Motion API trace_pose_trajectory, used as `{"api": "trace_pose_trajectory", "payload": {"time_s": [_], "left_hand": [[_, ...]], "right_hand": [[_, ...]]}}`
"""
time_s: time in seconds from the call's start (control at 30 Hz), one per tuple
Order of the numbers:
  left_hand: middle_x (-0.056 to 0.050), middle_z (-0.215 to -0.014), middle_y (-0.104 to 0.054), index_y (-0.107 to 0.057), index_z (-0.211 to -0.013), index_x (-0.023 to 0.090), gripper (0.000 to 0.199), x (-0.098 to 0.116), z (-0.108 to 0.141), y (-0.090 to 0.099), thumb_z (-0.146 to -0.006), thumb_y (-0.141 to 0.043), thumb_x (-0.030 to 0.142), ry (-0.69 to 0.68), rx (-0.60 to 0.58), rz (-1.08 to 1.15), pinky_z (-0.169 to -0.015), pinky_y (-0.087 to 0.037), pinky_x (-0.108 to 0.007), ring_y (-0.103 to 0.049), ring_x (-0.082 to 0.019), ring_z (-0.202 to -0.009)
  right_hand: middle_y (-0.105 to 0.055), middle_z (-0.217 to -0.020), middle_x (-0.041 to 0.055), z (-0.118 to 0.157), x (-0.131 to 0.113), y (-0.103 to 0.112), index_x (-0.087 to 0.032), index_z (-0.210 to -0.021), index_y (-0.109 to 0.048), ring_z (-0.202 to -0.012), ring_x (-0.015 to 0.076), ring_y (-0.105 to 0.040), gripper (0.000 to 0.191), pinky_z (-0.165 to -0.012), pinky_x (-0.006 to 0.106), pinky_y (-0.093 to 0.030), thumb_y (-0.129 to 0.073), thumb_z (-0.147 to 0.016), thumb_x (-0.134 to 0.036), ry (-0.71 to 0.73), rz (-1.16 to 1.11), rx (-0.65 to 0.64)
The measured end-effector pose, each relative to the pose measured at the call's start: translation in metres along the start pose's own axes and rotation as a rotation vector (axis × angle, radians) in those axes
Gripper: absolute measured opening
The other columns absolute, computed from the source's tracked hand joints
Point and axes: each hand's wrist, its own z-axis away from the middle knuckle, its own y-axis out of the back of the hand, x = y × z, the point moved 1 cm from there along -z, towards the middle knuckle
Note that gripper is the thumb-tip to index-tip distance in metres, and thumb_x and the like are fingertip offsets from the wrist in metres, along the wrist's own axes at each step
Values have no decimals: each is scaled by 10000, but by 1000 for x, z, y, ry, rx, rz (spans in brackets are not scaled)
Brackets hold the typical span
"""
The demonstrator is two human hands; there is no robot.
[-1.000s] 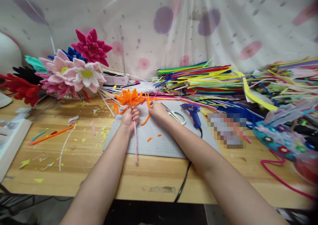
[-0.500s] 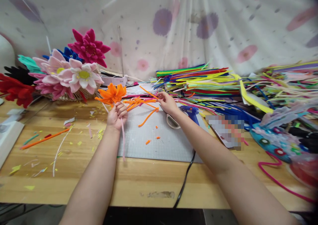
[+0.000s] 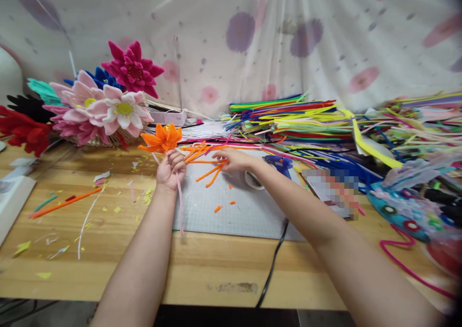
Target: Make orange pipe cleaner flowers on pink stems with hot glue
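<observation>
My left hand (image 3: 171,169) is closed round the pale pink stem (image 3: 180,204) of an orange pipe-cleaner flower (image 3: 163,138). The bloom sits just above my fist, and the stem's lower end hangs over the grey cutting mat (image 3: 231,211). To the right, the fingers of my right hand (image 3: 234,160) are closed at the end of a bent orange pipe cleaner (image 3: 211,175), low over the mat. More orange pipe cleaners (image 3: 197,151) lie between my two hands. Some of my right fingertips are blurred.
Beyond my right forearm are a roll of tape (image 3: 253,180) and a blue glue gun (image 3: 280,164). Bundles of coloured pipe cleaners (image 3: 288,115) line the back. Finished flowers (image 3: 122,108) stand at the left. A black cord (image 3: 272,264) crosses the front edge; orange scraps (image 3: 217,209) dot the mat.
My right hand has come lower and slightly left, from the back of the orange pipe cleaners to nearer the mat. My left hand keeps hold of the flower, which has turned slightly.
</observation>
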Motion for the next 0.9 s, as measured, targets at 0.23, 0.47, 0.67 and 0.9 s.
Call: {"api": "trace_pose_trajectory", "payload": {"time_s": [0.23, 0.47, 0.67, 0.9], "left_hand": [[66, -494, -264, -369, -689, 174, 216, -3, 6, -7, -905, -358, 171, -10, 26, -93, -307, -206, -87, -268, -27, -367], [74, -482, -213, -351, -663, 169, 249, -13, -2, -3, -911, -330, 175, 118, 143, -124, -295, -172, -90, -219, -26, -346], [80, -465, -215, -353, -654, 163, 279, -22, -5, -3, -923, -300, 212, 149, 184, -103, -287, -160, -99, -226, -25, -330], [75, -438, -260, -392, -640, 159, 348, -29, -7, 0, -931, -257, 293, 53, 281, -142, -428, -386, -123, -324, -37, -358]], "right_hand": [[-636, -942, 66, -31, -35, -32, -174, -938, -635, -913, 169, -534, 191, -782, 263, -368, -507, -800, -199, 61, 100, 152], [-627, -1005, 85, -45, -16, -10, -180, -949, -636, -954, 196, -520, 230, -838, 296, -374, -436, -847, -229, -332, 99, 428], [-629, -1017, 111, -29, 27, -2, -166, -940, -641, -961, 225, -534, 218, -821, 313, -391, -546, -761, -246, -509, 163, 343], [-654, -796, 31, -28, 16, 40, -171, -812, -656, -739, 146, -554, 180, -689, 245, -396, -541, -755, -298, -457, -57, 456]]}}
